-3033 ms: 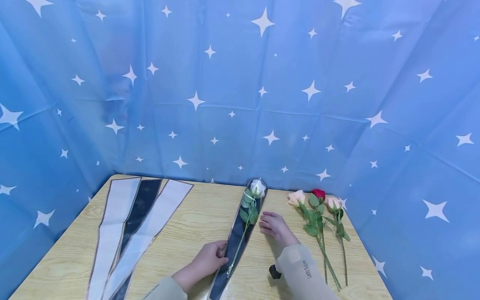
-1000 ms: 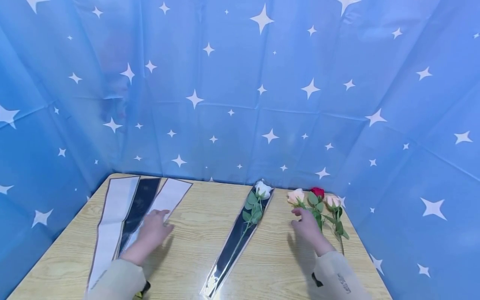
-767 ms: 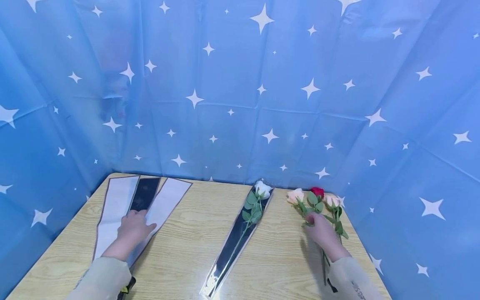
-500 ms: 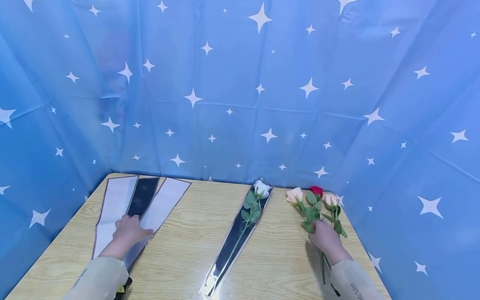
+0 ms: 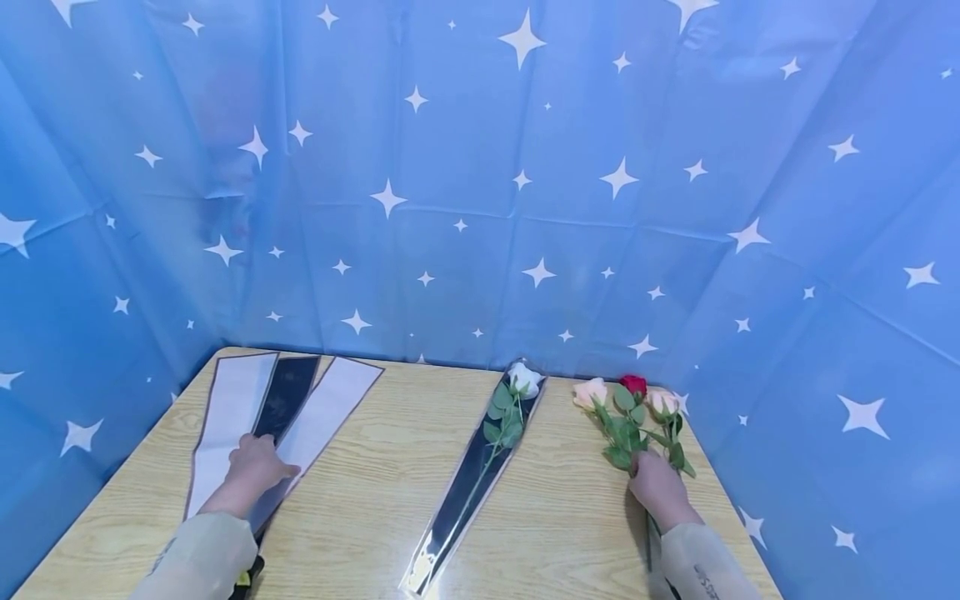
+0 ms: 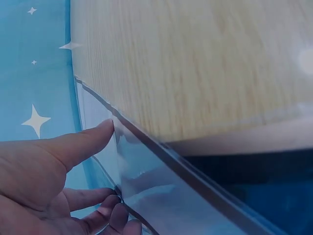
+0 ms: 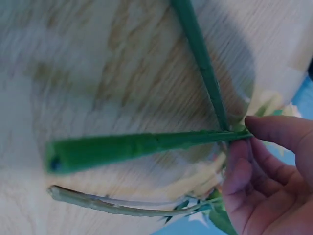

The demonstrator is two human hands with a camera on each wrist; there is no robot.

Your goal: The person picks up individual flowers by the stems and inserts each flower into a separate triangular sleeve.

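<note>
In the head view, three seconds ago your hands were at the white rose [image 5: 525,381] in its dark wrapper [image 5: 455,510], one on the wrapper, the other beside it; now both are well apart from it. It lies unattended at mid-table [image 5: 360,533], slanting, bloom toward the starry backdrop [image 5: 450,150]. Your left hand [image 5: 255,471] has moved to the inner white flower sleeve [image 5: 341,400], which overlaps the black flower sleeve [image 5: 288,387], with the outer white flower sleeve [image 5: 232,408] beyond. Your right hand [image 5: 662,485] is among the loose flowers, below the blooms of the left pink rose [image 5: 590,393], the red rose [image 5: 633,385] and the right pink rose [image 5: 663,402], a little lower than half a second ago. My reading: your work has passed from the wrapped rose to a fresh sleeve and a fresh flower.

In the left wrist view, your thumb sits on one dark-bordered edge of that white sleeve and your curled fingers on the opposite edge, so you grip it across its width.

In the right wrist view, your thumb and fingers pinch a green stem [image 7: 122,149]. A second stem [image 7: 200,54] meets it at your fingertips; I cannot tell whether you hold that too, or which bloom is yours. A third stem [image 7: 115,206] lies apart, below.
</note>
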